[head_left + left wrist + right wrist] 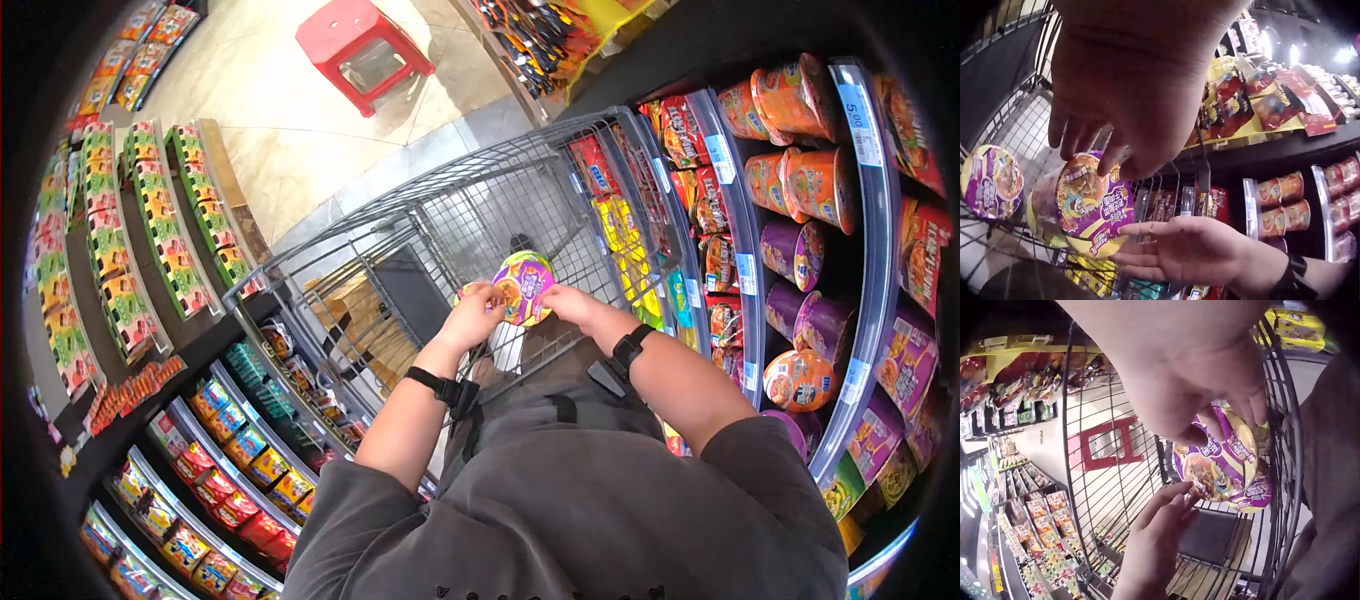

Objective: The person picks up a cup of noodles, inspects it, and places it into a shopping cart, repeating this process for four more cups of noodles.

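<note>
Above the shopping cart (430, 200), both hands hold a purple and yellow instant noodle cup (523, 288), its printed lid facing up. My left hand (475, 312) pinches the cup's rim, with thumb and fingertips together in the right wrist view. On the opposite side, my right hand (574, 305) grips the cup, thumb at the lid edge and fingers along the side. The lid shows a noodle picture and a cartoon figure in the left wrist view. A second noodle cup (992, 182) of the same design sits in the cart, partly behind the first in the right wrist view.
Shelves of noodle cups (820, 190) and packets line the right side. Snack bags (230, 500) fill shelves at the lower left, with boxed goods (120, 260) above them. A red stool (362, 50) stands beyond the cart. A cardboard box (355, 320) lies low by the cart.
</note>
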### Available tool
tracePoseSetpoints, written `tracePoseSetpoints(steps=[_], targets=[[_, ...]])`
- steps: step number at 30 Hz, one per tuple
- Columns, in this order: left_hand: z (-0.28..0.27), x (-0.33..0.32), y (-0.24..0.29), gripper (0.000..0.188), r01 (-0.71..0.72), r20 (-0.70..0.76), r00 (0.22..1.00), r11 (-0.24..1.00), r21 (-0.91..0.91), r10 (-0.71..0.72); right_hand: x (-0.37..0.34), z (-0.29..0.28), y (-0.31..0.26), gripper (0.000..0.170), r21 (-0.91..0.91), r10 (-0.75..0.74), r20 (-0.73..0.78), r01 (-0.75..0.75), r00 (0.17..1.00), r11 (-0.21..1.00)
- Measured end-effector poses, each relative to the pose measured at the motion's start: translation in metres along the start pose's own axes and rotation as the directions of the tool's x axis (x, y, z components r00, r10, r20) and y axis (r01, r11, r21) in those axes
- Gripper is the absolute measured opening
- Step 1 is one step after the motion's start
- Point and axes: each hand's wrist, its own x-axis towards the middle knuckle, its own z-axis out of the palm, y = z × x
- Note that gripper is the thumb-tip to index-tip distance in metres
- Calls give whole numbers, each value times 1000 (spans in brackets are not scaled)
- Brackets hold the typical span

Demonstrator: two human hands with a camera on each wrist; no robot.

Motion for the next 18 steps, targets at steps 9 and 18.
tracePoseSetpoints(steps=[9, 18], targets=[[-83, -105, 54, 33, -38, -160, 986, 999, -7, 36, -84, 60, -57, 36, -80, -137, 113, 146, 984, 986], [-142, -253, 80, 38, -365, -392, 855, 931, 16, 341, -188, 132, -90, 22, -160, -372, 134, 391, 919, 906]])
